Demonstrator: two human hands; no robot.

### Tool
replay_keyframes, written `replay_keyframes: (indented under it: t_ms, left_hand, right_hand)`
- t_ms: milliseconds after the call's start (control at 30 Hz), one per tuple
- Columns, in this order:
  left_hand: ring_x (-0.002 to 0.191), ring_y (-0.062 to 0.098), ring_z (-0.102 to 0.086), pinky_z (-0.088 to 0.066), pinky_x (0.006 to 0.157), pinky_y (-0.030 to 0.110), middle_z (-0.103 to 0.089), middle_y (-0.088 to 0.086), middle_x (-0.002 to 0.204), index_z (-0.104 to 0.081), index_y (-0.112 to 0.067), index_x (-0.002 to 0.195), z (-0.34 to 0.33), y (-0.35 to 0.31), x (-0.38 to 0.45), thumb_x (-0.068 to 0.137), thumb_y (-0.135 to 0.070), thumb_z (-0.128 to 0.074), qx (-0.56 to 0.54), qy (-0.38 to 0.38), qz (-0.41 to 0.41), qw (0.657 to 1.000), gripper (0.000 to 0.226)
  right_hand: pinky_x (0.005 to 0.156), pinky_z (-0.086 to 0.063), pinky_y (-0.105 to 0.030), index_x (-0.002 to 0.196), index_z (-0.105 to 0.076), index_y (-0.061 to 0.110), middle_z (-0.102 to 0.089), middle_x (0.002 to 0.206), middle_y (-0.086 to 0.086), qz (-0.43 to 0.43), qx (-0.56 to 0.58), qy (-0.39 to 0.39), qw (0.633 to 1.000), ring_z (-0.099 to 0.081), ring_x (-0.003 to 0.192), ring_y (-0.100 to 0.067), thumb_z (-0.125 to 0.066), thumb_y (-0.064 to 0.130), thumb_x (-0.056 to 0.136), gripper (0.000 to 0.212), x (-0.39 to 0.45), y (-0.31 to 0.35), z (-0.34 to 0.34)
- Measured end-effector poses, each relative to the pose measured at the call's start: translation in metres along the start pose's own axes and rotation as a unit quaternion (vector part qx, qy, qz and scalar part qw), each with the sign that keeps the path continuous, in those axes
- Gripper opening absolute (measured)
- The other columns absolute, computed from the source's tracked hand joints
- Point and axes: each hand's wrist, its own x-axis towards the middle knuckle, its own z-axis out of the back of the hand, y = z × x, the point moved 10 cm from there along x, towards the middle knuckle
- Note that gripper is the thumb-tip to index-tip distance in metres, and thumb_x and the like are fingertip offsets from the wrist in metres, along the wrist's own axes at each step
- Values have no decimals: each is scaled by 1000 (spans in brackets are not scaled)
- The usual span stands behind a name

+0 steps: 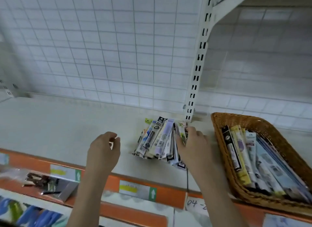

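A fanned pile of long thin packets [157,140] lies on the white shelf [59,125], close to the slotted upright. My right hand [192,144] rests on the pile's right side, its fingers curled over the outer packets and its thumb against their edge. My left hand [103,150] hovers above the shelf to the left of the pile, fingers loosely curled and holding nothing. More packets of the same kind fill a brown wicker basket [219,125] at the right.
A white wire grid wall [101,49] backs the shelf, and a slotted white upright [197,66] stands behind the pile. The shelf's front edge carries an orange strip [168,194] with price labels. Lower left holds a clear bag of dark items [43,182] and blue goods.
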Motion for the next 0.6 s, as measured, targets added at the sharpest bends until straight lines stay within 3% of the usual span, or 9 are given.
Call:
replay_keyframes:
  t_ms: [67,167,367,433,500,533,567,600]
  left_hand:
    - [90,29,-63,-47,82,36,-69,9,98,-66,-6,104,5,10,7,91,-16,-55,2,1,-3,1000,20]
    - [88,28,-62,-46,80,35,-69,8,97,-66,-7,105,10,25,18,91,-17,-54,7,4,2,1000,20]
    - [85,23,-60,-40,75,27,-68,5,98,-65,-9,107,-5,30,37,92,-19,-53,-3,34,-17,999,22]
    - [82,20,-57,-37,73,26,-67,3,98,-64,-10,108,-13,23,41,93,-20,-52,-11,47,-35,998,22]
    - [80,17,-54,-36,73,25,-66,2,98,-64,-11,108,-21,16,46,93,-21,-52,-17,56,-52,997,22]
    - [80,17,-54,-36,72,24,-66,2,98,-64,-11,108,-25,13,48,92,-21,-52,-21,60,-59,996,22]
    - [80,16,-54,-36,73,24,-66,2,99,-64,-11,108,-29,9,50,92,-21,-52,-26,66,-66,995,22]
    - [81,16,-54,-36,73,24,-66,2,99,-63,-12,108,-34,6,51,92,-22,-52,-32,73,-73,994,22]
  right_hand:
    - [101,-38,-41,140,-30,9,-46,135,-17,-61,8,59,996,-44,122,-35,-42,53,93,66,9,-7,-26]
    - [99,-42,-46,140,-26,8,-43,134,-21,-125,21,122,984,-42,123,-37,-47,60,87,77,12,-12,-49]
    - [108,-31,-42,149,-6,2,-27,151,-18,-143,40,164,975,-29,137,-37,-55,53,87,94,12,-7,-51]
    - [108,-33,-43,150,-6,6,-32,150,-15,-163,81,173,968,-34,135,-35,-57,51,87,94,10,-9,-54]
    - [94,-46,-40,137,-36,7,-57,124,-12,-173,92,165,967,-56,112,-28,-58,50,87,70,9,-11,-56]
    - [79,-49,-33,112,-53,7,-62,97,-8,-163,80,163,970,-61,87,-21,-56,49,88,48,8,-10,-55]
    - [62,-46,-26,83,-53,9,-55,72,-4,-152,62,167,972,-54,63,-14,-53,48,90,39,7,-7,-53]
    - [50,-37,-20,66,-44,12,-43,60,0,-141,40,167,975,-42,50,-11,-51,46,92,44,6,-2,-48]
